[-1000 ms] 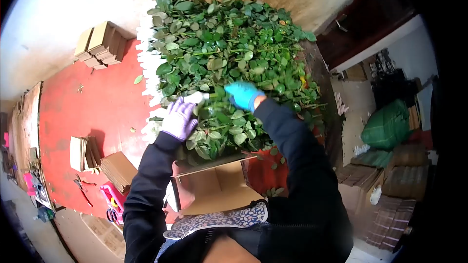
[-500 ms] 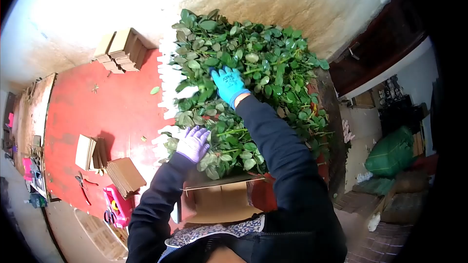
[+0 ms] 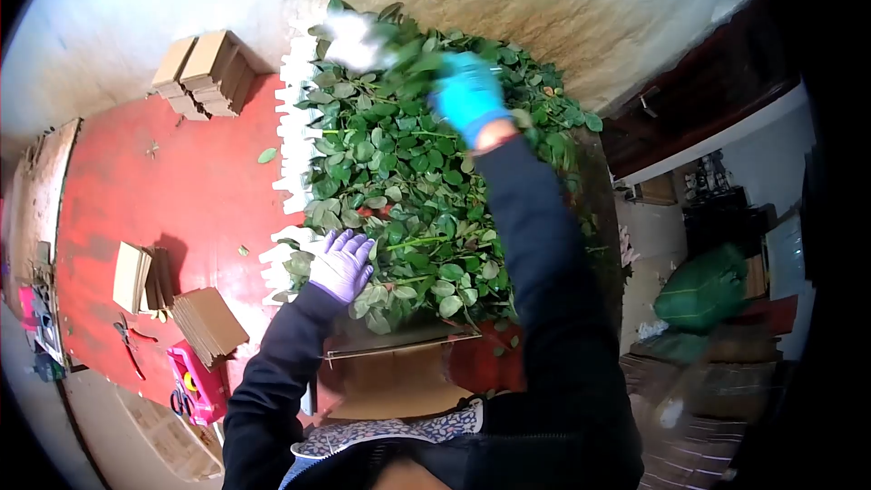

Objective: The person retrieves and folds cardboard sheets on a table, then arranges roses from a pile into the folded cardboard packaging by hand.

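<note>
Red tabletop [image 3: 172,181]: gloved hands [image 3: 342,266] [image 3: 469,95] touch leafy stems [image 3: 399,159].

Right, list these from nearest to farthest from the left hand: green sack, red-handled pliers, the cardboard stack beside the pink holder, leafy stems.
1. Leafy stems, at and beside the left hand.
2. Cardboard stack, to its left.
3. Pliers, farther left.
4. Green sack, far right, beyond the table.
</note>
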`<action>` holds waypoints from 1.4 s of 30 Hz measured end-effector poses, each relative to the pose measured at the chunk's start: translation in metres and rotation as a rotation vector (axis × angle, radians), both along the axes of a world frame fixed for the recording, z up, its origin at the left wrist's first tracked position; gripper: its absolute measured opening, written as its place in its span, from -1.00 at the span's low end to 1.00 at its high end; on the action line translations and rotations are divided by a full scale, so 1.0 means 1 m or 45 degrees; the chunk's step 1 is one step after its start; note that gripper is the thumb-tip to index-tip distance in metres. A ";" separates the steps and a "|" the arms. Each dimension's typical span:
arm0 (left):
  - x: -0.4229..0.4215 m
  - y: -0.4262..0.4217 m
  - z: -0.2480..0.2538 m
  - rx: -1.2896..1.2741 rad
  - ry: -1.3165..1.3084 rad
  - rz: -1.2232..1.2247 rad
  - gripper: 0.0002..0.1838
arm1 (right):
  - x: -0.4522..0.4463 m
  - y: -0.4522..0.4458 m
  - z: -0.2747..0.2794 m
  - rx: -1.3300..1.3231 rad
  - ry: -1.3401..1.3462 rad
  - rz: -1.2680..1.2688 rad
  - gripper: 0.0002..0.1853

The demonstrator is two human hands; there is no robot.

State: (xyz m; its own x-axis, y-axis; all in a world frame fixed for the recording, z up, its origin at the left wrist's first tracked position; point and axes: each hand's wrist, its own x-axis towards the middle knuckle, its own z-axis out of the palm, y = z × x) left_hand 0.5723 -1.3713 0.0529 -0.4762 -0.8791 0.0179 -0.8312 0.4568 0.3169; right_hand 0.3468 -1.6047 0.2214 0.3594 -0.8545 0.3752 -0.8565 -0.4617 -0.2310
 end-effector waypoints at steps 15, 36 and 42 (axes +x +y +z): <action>0.001 0.002 -0.006 -0.046 0.060 0.010 -0.45 | -0.012 -0.031 -0.002 -0.326 0.116 0.162 -0.65; -0.002 0.006 -0.008 -0.076 0.081 0.066 -0.46 | 0.041 -0.020 -0.057 0.127 0.554 0.222 -0.68; 0.001 0.004 -0.003 -0.083 0.095 0.016 -0.46 | 0.082 -0.031 -0.103 0.357 0.548 0.049 -0.50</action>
